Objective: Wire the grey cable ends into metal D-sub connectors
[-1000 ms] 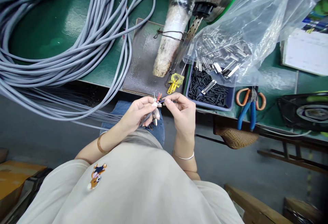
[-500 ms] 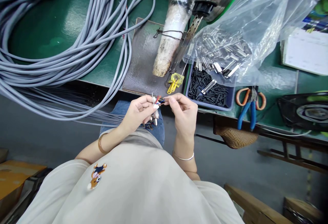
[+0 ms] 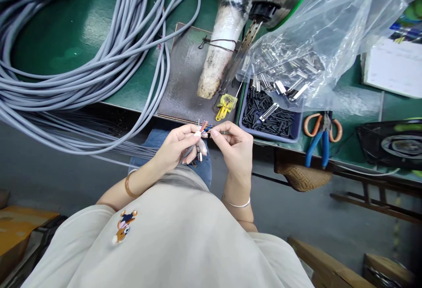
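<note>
Thumb and fingers of my left hand [image 3: 178, 145] are closed on a grey cable end, from which thin coloured wires [image 3: 205, 127] fan out. My right hand [image 3: 234, 145] pinches the tips of some of these wires just to the right. Below the fingers, small metal connectors [image 3: 199, 154] hang over my lap. Long grey cables [image 3: 132, 55] lie in loops on the green table at the left. A blue tray [image 3: 298, 129] of small black tubes stands right of my hands, with metal connectors in a plastic bag [image 3: 343, 46] partly over it.
Behind my hands is a dark board [image 3: 184, 72] with a yellow clip [image 3: 224, 107]. Above it are a wrapped white tube [image 3: 219, 46] and a soldering iron [image 3: 242, 50]. Pliers [image 3: 321, 138], a black fan [image 3: 392, 143] and paper [image 3: 395, 66] lie at the right.
My left fingers have shifted slightly on the cable end, and the wires have turned a little. My right hand has moved slightly left, closer to my left hand.
</note>
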`<control>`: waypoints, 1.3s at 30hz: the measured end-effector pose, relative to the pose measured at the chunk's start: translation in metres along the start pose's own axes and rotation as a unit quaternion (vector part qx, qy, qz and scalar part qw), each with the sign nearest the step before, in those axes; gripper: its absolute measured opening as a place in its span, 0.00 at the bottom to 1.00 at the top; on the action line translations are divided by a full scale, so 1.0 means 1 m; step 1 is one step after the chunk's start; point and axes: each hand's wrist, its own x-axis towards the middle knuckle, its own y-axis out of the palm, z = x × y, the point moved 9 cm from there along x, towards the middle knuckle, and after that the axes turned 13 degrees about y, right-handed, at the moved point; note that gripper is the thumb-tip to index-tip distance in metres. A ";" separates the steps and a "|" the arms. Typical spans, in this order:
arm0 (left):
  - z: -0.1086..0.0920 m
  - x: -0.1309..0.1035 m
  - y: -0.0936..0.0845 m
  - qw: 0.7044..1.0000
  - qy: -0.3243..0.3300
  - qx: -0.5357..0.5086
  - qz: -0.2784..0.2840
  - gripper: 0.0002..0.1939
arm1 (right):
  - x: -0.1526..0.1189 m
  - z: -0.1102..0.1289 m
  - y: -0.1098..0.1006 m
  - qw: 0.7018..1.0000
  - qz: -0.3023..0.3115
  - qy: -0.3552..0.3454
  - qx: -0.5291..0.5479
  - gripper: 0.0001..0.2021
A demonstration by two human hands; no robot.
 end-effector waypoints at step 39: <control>-0.012 -0.001 -0.004 0.990 0.079 0.119 -0.016 0.21 | 0.002 0.003 -0.001 0.999 0.011 -0.025 0.030 0.08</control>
